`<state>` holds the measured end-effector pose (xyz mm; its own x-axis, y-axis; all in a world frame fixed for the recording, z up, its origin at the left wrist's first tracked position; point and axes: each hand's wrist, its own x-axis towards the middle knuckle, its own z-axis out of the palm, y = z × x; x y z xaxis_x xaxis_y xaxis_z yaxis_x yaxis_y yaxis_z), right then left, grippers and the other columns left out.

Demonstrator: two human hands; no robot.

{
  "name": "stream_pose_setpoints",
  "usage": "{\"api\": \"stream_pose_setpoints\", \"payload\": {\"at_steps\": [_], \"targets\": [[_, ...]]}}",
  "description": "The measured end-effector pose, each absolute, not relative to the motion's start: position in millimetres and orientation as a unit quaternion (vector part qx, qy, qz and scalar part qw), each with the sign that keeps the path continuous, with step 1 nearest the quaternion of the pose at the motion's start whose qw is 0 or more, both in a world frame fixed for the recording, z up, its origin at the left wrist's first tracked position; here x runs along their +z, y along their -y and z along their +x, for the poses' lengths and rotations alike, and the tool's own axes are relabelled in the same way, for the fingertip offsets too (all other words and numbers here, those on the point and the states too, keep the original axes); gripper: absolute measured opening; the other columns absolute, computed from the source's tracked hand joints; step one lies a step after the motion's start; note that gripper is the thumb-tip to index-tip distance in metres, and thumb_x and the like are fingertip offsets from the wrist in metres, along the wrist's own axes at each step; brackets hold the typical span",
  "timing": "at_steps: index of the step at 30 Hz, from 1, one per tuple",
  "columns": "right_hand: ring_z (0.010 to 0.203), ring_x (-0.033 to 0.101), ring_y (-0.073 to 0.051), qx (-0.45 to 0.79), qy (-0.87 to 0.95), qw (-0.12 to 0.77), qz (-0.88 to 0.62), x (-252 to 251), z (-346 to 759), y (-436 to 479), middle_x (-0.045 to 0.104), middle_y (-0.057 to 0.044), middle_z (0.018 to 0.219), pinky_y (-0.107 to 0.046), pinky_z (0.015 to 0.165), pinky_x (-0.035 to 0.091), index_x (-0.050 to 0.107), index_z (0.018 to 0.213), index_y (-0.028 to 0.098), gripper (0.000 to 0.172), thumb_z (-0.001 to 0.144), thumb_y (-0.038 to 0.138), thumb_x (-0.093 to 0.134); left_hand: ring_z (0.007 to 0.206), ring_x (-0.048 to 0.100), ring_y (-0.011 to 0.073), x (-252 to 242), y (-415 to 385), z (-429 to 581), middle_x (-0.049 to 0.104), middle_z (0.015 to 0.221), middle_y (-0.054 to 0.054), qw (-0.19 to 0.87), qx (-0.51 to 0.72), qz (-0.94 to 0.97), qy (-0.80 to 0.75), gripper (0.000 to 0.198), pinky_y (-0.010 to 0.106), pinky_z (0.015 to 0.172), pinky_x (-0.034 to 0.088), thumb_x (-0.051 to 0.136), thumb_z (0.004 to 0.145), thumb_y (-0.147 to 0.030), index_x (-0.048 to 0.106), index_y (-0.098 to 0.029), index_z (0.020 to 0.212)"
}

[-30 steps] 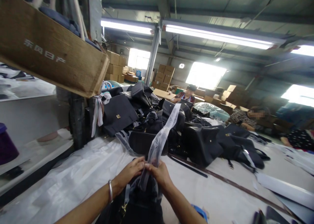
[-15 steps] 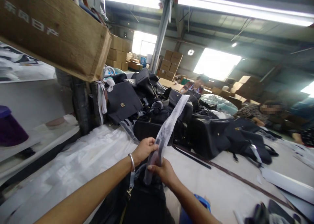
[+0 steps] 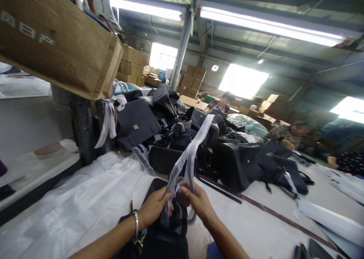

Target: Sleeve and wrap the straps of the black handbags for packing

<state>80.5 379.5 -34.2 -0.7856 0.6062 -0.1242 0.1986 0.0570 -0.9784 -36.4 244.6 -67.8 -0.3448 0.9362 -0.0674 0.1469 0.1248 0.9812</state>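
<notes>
My left hand (image 3: 155, 208), with a silver bangle at the wrist, is closed around a long strip of translucent plastic wrapping (image 3: 199, 136). The strip rises away from me and bends over, its upper end sticking up past the hands. On the other side, my right hand (image 3: 197, 202) pinches a second length of the same strip, a little apart from the left. Directly beneath both hands lies a black handbag (image 3: 167, 240) with gold-coloured metal clasps at its left side. Part of the bag is hidden by my hands and the plastic.
Black handbags (image 3: 139, 120) are heaped across the table beyond my hands. White plastic sheets (image 3: 68, 198) spread at the left. A brown bag (image 3: 65, 43) hangs at the upper left. Two people (image 3: 287, 136) (image 3: 220, 104) sit beyond the heap; another person's arm (image 3: 332, 162) shows at far right.
My left hand has moved down and left, and the strip now parts into two lengths between my hands. More of the black handbag below shows. The camera view has shifted slightly.
</notes>
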Motion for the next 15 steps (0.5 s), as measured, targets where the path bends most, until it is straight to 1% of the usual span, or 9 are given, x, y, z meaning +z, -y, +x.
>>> {"api": "stream_pose_setpoints", "payload": {"at_steps": [1,2,3,5,7,10,11,13,15], "targets": [[0.046,0.051,-0.01,0.622,0.695,0.193,-0.305,-29.6,77.7,-384.5,0.068,-0.003,0.074,-0.022,0.046,0.041,0.065,0.096,0.014,0.04,0.078,0.05,0.066,0.061,0.065,0.018,-67.5,-244.1,-35.4,0.065,0.073,0.004,0.382,0.49,0.426,-0.657,0.045,0.027,0.057,0.051,0.022,0.097,-0.043,0.053,-0.014,0.115],[0.044,0.049,-0.009,0.628,0.677,0.213,-0.319,-25.1,74.0,-388.3,0.066,-0.003,0.069,-0.022,0.045,0.04,0.066,0.095,0.013,0.045,0.08,0.056,0.063,0.057,0.063,0.0172,-65.8,-244.2,-34.6,0.064,0.069,0.003,0.371,0.469,0.436,-0.673,0.045,0.026,0.054,0.049,0.02,0.098,-0.042,0.053,-0.015,0.113],[0.043,0.05,-0.009,0.649,0.654,0.219,-0.321,-20.8,69.9,-390.7,0.064,-0.002,0.063,-0.022,0.045,0.04,0.067,0.094,0.011,0.05,0.082,0.059,0.06,0.056,0.063,0.017,-63.2,-244.6,-34.0,0.064,0.068,0.003,0.353,0.446,0.448,-0.69,0.041,0.026,0.055,0.048,0.022,0.098,-0.04,0.054,-0.017,0.11],[0.044,0.051,-0.009,0.707,0.597,0.229,-0.302,-14.2,61.8,-390.9,0.058,0.001,0.054,-0.021,0.047,0.04,0.067,0.095,0.011,0.054,0.082,0.062,0.06,0.062,0.065,0.0197,-56.9,-246.4,-33.0,0.066,0.07,0.006,0.302,0.394,0.47,-0.73,0.031,0.028,0.061,0.048,0.029,0.097,-0.031,0.056,-0.017,0.104],[0.044,0.049,-0.008,0.738,0.563,0.252,-0.275,-10.6,56.1,-386.1,0.055,0.003,0.051,-0.019,0.047,0.039,0.067,0.094,0.01,0.051,0.08,0.059,0.065,0.074,0.069,0.0257,-51.2,-249.2,-31.6,0.07,0.077,0.012,0.253,0.342,0.479,-0.768,0.027,0.034,0.068,0.047,0.034,0.093,-0.02,0.058,-0.016,0.104],[0.042,0.045,-0.007,0.718,0.574,0.276,-0.28,-8.4,53.6,-375.4,0.048,0.005,0.045,-0.018,0.044,0.036,0.068,0.083,0.009,0.046,0.077,0.055,0.071,0.083,0.07,0.0337,-46.3,-253.0,-26.7,0.072,0.084,0.02,0.213,0.281,0.484,-0.801,0.032,0.041,0.071,0.048,0.033,0.088,-0.011,0.059,-0.012,0.107],[0.041,0.044,-0.007,0.706,0.583,0.279,-0.288,-7.7,54.1,-372.2,0.045,0.006,0.043,-0.018,0.043,0.035,0.067,0.079,0.009,0.045,0.076,0.054,0.071,0.083,0.071,0.0349,-45.6,-253.5,-24.4,0.073,0.084,0.021,0.21,0.269,0.488,-0.804,0.033,0.042,0.071,0.048,0.033,0.087,-0.01,0.059,-0.011,0.108],[0.04,0.042,-0.007,0.688,0.597,0.287,-0.296,-6.0,56.4,-368.1,0.045,0.006,0.044,-0.018,0.042,0.034,0.066,0.077,0.01,0.044,0.076,0.054,0.072,0.082,0.071,0.0356,-45.1,-252.4,-20.3,0.073,0.086,0.022,0.208,0.258,0.497,-0.802,0.034,0.042,0.07,0.049,0.033,0.088,-0.011,0.059,-0.01,0.109],[0.04,0.042,-0.007,0.677,0.607,0.292,-0.296,-3.9,59.9,-367.7,0.05,0.005,0.046,-0.018,0.041,0.033,0.065,0.076,0.011,0.043,0.075,0.054,0.072,0.082,0.071,0.0326,-44.9,-249.7,-19.4,0.074,0.087,0.018,0.211,0.258,0.511,-0.793,0.033,0.04,0.071,0.05,0.032,0.09,-0.014,0.059,-0.012,0.109]]}}
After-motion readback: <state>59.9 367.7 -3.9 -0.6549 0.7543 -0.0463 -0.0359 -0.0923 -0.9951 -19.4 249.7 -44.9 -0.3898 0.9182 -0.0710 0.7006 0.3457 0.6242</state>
